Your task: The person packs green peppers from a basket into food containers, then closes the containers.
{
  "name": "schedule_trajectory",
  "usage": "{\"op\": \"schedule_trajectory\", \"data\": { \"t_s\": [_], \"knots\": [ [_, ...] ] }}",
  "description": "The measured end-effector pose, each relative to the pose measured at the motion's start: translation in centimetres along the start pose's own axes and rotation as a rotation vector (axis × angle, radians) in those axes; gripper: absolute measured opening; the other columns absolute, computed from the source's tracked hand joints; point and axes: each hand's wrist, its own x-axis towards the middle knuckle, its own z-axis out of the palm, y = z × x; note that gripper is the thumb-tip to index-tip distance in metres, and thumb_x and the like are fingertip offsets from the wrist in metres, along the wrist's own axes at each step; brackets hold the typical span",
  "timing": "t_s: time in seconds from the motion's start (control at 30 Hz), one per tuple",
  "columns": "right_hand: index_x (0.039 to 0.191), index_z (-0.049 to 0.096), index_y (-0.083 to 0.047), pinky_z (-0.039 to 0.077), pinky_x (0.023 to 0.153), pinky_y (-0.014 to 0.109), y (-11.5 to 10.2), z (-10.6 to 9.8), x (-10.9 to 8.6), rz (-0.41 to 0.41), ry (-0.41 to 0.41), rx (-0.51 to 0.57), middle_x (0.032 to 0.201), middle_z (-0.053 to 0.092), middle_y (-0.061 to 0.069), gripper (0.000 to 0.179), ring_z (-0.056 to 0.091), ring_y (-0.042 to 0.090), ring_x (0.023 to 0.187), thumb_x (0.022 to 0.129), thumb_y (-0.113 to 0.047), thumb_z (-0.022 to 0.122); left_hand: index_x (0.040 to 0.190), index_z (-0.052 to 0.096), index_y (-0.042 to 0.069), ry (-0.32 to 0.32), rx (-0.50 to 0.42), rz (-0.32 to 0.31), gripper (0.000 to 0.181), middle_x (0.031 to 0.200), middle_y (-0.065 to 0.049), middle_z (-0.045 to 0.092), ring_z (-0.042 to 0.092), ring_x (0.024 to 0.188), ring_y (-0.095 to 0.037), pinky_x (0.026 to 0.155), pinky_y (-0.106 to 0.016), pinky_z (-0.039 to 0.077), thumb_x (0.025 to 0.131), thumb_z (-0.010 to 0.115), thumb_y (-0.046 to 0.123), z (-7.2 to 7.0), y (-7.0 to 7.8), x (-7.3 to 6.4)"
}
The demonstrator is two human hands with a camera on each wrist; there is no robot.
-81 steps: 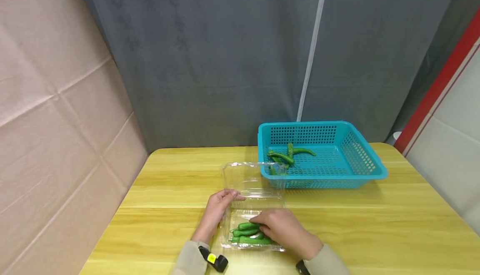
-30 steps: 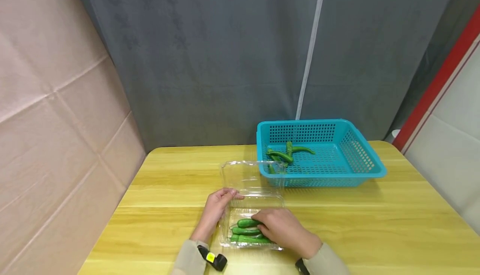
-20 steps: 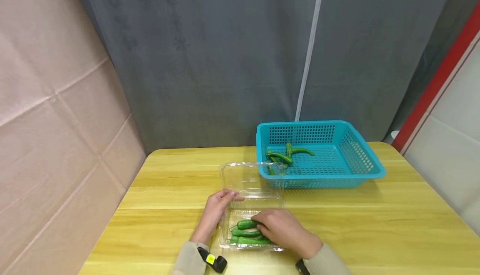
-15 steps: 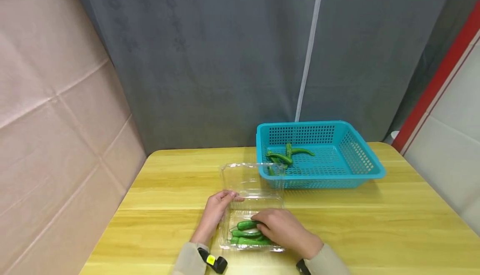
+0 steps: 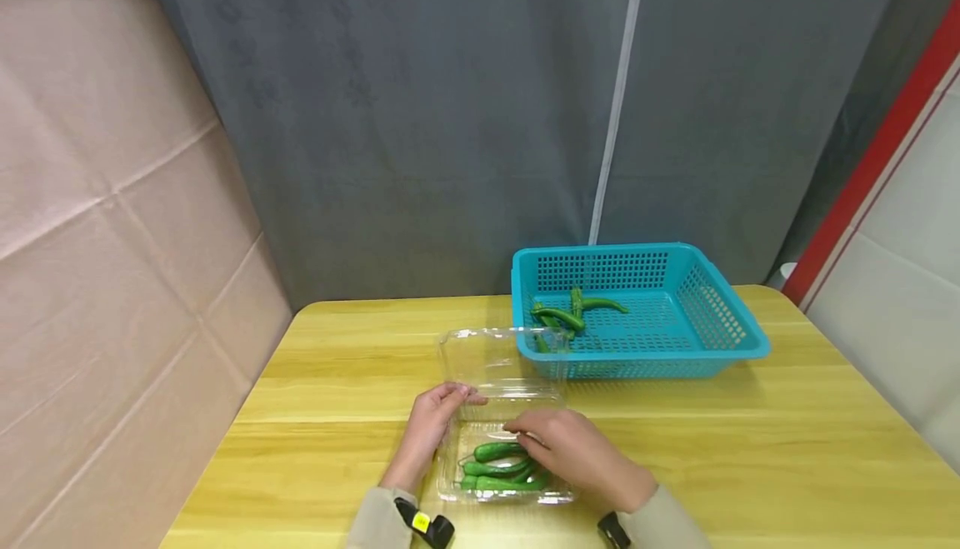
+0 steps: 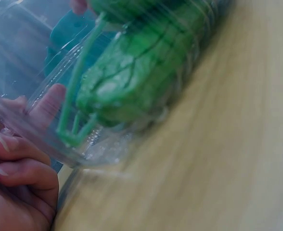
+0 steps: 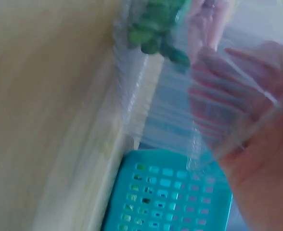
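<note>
A hinged clear plastic clamshell container stands on the table with its lid folded back. Several green chili peppers lie side by side across its near half; their stems point left. My left hand pinches the container's left edge near the hinge; the left wrist view shows curled fingers at the clear wall by a pepper. Over the container's right side is my right hand, its fingers extended just above the peppers' right ends. Through the clear wall, the right wrist view shows this hand holding nothing.
Behind and to the right stands a turquoise perforated basket, with several more chili peppers at its left end. The container's lid overlaps the basket's near left corner in the head view. A grey curtain hangs behind the wooden table.
My right hand, earlier down on the peppers' right ends, has lifted slightly and shifted right, uncovering more of them. The left hand keeps its grip on the container's edge.
</note>
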Motion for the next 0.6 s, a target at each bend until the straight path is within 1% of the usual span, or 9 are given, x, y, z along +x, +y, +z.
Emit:
{"op": "schedule_trajectory", "data": {
  "t_s": [0.1, 0.27, 0.37, 0.47, 0.6],
  "knots": [
    [0.105, 0.065, -0.017, 0.048, 0.079, 0.029, 0.2, -0.6, 0.0, 0.012, 0.046, -0.006, 0.1, 0.064, -0.008, 0.019, 0.059, 0.009, 0.091, 0.086, -0.017, 0.059, 0.109, 0.059, 0.002, 0.004, -0.008, -0.002, 0.035, 0.101, -0.008, 0.066, 0.028, 0.035, -0.003, 0.03, -0.02, 0.025, 0.092, 0.049, 0.03, -0.1, -0.8, 0.4],
    [0.105, 0.064, -0.02, 0.048, 0.078, 0.026, 0.7, -1.5, 0.0, 0.029, 0.129, -0.007, 0.1, 0.063, -0.01, 0.022, 0.058, 0.006, 0.091, 0.084, -0.014, 0.062, 0.108, 0.061, 0.008, 0.03, 0.008, -0.012, 0.039, 0.098, -0.001, 0.067, 0.028, 0.034, -0.004, 0.03, -0.02, 0.025, 0.088, 0.051, 0.041, -0.3, -2.2, 1.3],
    [0.105, 0.064, -0.019, 0.048, 0.076, 0.024, 1.0, -1.8, 0.0, 0.029, 0.173, 0.011, 0.099, 0.063, -0.012, 0.025, 0.058, 0.004, 0.088, 0.082, -0.011, 0.064, 0.107, 0.061, 0.009, 0.04, 0.025, 0.006, 0.042, 0.097, 0.0, 0.067, 0.027, 0.034, -0.005, 0.029, -0.02, 0.024, 0.087, 0.051, 0.044, -0.3, -2.6, 1.4],
    [0.105, 0.064, -0.018, 0.048, 0.074, 0.022, 1.2, -1.9, -0.2, 0.014, 0.195, 0.031, 0.098, 0.063, -0.011, 0.025, 0.058, 0.004, 0.086, 0.081, -0.01, 0.064, 0.106, 0.061, 0.009, 0.047, 0.032, 0.003, 0.042, 0.096, 0.001, 0.067, 0.026, 0.034, -0.005, 0.029, -0.021, 0.024, 0.087, 0.051, 0.045, -0.3, -2.7, 1.3],
    [0.104, 0.064, -0.017, 0.049, 0.073, 0.022, 1.6, -2.2, -0.4, 0.014, 0.217, 0.042, 0.096, 0.063, -0.011, 0.024, 0.058, 0.003, 0.085, 0.081, -0.009, 0.064, 0.107, 0.061, 0.008, 0.044, 0.012, -0.002, 0.042, 0.097, -0.001, 0.067, 0.027, 0.034, -0.005, 0.029, -0.021, 0.024, 0.087, 0.051, 0.044, -0.3, -2.8, 1.2]
  ]
}}
